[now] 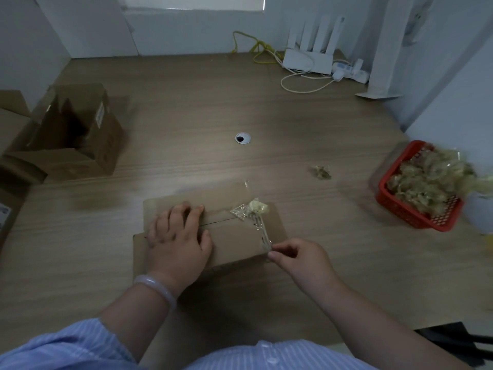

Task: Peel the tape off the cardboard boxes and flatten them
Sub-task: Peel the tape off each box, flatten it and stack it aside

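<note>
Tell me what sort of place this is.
Probably an office desk: a wood-grain desktop with a cable grommet, a router and power strip by the wall, cardboard boxes at left.

I can read no text from here. The open box (80, 134) at the left carries a white label (100, 117) on its side, but the print is only a grey blur at this distance; the second box (6, 222) at the far left edge shows part of a second label (3, 211), cut off by the frame and just as illegible to me.
</note>
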### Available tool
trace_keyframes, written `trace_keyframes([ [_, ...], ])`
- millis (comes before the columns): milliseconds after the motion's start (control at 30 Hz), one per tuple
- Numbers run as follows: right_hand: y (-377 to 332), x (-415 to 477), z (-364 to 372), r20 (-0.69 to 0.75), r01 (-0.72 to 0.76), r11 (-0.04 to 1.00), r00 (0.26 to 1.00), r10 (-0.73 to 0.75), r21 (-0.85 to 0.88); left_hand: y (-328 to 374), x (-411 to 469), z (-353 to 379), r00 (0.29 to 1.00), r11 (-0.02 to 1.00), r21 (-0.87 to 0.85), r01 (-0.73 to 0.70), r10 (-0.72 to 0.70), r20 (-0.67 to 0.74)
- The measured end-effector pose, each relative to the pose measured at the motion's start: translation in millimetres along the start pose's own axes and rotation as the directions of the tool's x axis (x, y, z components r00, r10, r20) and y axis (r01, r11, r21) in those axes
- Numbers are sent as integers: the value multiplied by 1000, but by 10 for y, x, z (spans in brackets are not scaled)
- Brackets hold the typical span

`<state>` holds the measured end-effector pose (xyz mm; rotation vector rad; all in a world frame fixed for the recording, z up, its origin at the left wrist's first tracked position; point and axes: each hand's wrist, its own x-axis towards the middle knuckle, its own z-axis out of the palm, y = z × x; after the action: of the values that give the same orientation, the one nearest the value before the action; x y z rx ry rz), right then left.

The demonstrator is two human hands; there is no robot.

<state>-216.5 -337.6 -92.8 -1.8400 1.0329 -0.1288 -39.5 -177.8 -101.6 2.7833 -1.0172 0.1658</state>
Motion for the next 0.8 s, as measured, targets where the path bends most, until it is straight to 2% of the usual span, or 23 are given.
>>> trace_keyframes([
  [200, -50, 36, -60, 73, 11, 987, 997, 1, -159, -17, -6, 5, 1000, 1000, 19, -14, 14, -4],
  [300, -82, 46, -84, 142, -85, 993, 987, 73, 80, -31, 6, 8, 999, 998, 54, -19, 18, 26],
  [400, -161, 43, -126, 183, -148, 951, 978, 100, 273, -36, 13, 12, 999, 997, 74, -21, 17, 50],
  [467, -234, 69, -164, 127, -137, 922, 987, 97, 362, -36, 12, 14, 998, 996, 84, -27, 22, 57],
  [600, -395, 251, -190, -3, 8, 951, 1000, -7, 310, -27, 11, 13, 999, 996, 88, -33, 29, 45],
  [700, -456, 467, -146, -101, 50, 927, 995, -13, 372, -26, 6, 4, 999, 997, 74, -36, 35, 17],
  [800, -503, 625, -89, -163, 150, 960, 980, -114, 234, -26, 6, 0, 999, 998, 50, -44, 44, 6],
])
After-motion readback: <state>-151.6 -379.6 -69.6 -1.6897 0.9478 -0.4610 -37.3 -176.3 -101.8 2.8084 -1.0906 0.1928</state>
